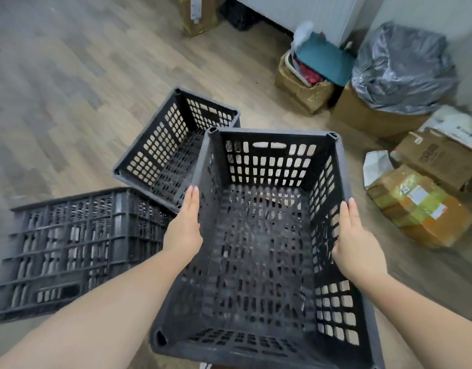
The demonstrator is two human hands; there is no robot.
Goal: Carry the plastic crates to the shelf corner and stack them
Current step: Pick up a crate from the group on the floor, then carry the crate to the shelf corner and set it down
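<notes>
A black perforated plastic crate [258,251] is held up in front of me, open side up and empty. My left hand [185,225] presses flat against its left wall near the rim, fingers straight. On the opposite wall my right hand [358,243] presses the same way. A second black crate [173,145] stands upright on the wooden floor just behind and to the left, partly hidden by the held one. A third black crate [69,251] lies overturned on the floor at the left.
Cardboard boxes [421,206] crowd the floor at the right. One box lined with a grey plastic bag [400,67] and another box stuffed with cloth [306,83] stand against the white cabinet [309,12] at the back. Bare wooden floor stretches to the far left.
</notes>
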